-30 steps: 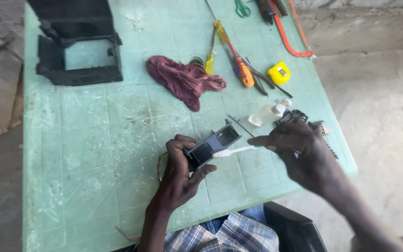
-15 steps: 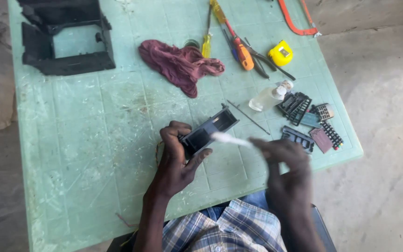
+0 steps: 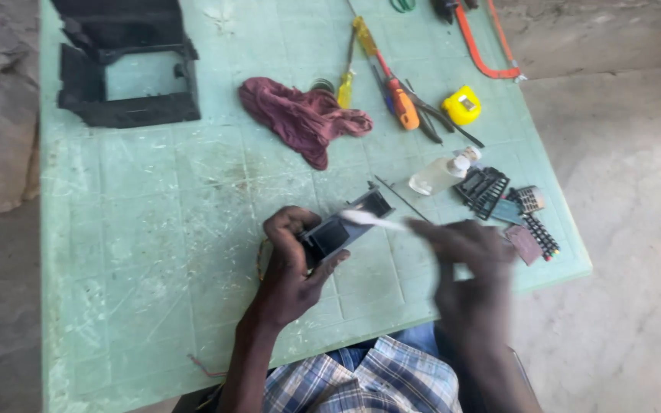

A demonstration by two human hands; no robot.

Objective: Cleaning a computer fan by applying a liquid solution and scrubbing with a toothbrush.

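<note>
The left hand [image 3: 288,271] has its fingers clamped around a dark grey rectangular plastic housing [image 3: 343,227], held just above the scratched pale green table [image 3: 154,229], near the maroon cloth [image 3: 300,118]. The right hand [image 3: 472,268], blurred, pinches a thin white brush [image 3: 372,220], its tip touching the housing.

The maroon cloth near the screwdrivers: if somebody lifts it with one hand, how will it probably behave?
The maroon cloth lies crumpled in soft folds, so it probably hangs limp and feels light. It seems unlikely to roll or break, though a fold might drag the yellow screwdriver it touches.
</note>
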